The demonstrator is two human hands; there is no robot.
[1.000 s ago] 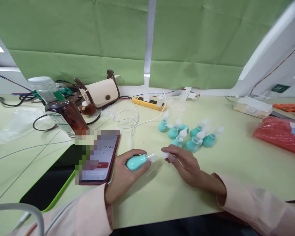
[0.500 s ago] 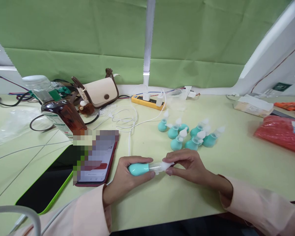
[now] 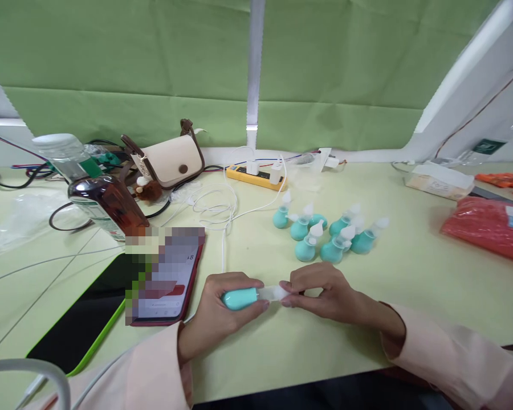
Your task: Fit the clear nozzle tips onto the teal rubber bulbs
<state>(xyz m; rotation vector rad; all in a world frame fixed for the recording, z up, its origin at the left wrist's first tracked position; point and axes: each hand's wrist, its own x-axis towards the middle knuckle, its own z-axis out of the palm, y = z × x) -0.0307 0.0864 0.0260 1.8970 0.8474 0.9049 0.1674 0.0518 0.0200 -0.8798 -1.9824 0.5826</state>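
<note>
A nasal aspirator lies level between my hands, low over the table. My left hand point(image 3: 224, 304) is wrapped round its teal bulb point(image 3: 240, 298), thumb and forefinger reaching along both sides. From the bulb a clear neck point(image 3: 267, 294) points right. My right hand point(image 3: 318, 292) pinches the white nozzle tip point(image 3: 281, 292) at the far end, and the fingers hide part of that tip. Beyond my right hand stand several similar aspirators point(image 3: 305, 249) with teal bulbs and whitish tips, some tilted. One teal bulb point(image 3: 318, 220) among them lies on its side.
Left are a green-edged phone point(image 3: 85, 313), a red-cased phone point(image 3: 166, 285), and a bottle of brown liquid point(image 3: 106, 199). Behind sit a cream handbag point(image 3: 171, 161), a white cable point(image 3: 216, 208), and a yellow power strip point(image 3: 256, 179). A red plastic package point(image 3: 487, 228) and a tissue pack point(image 3: 439, 181) lie right.
My right fingers have shifted slightly left and closed further over the nozzle tip, covering more of it. My left hand keeps its hold on the bulb. The view has shifted slightly.
</note>
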